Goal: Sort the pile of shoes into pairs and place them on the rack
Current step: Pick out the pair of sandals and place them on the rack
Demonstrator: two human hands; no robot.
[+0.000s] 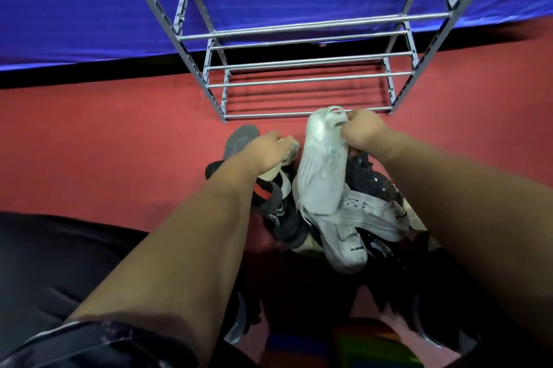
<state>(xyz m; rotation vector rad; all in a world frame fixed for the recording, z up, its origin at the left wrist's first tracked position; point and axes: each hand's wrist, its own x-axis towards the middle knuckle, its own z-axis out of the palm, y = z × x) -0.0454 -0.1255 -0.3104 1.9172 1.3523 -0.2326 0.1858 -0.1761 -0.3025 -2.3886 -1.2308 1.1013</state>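
Observation:
A pile of shoes (344, 218) lies on the red floor just in front of a grey metal rack (299, 77). My right hand (363, 134) grips a white sneaker (321, 167) by its heel end and holds it sole-up above the pile. My left hand (267, 150) grips the beige edge of a black shoe with a red band (270, 188) at the pile's left. Other shoes in the pile include a white sneaker (356, 227), a dark speckled shoe (369, 179) and a grey shoe (239, 141). The rack's bars carry no shoes.
The rack stands against a blue cloth wall (74, 2) with a black strip along its base. Open red floor (104, 143) spreads left and right of the pile. A black cushion or seat (59, 263) lies at the lower left.

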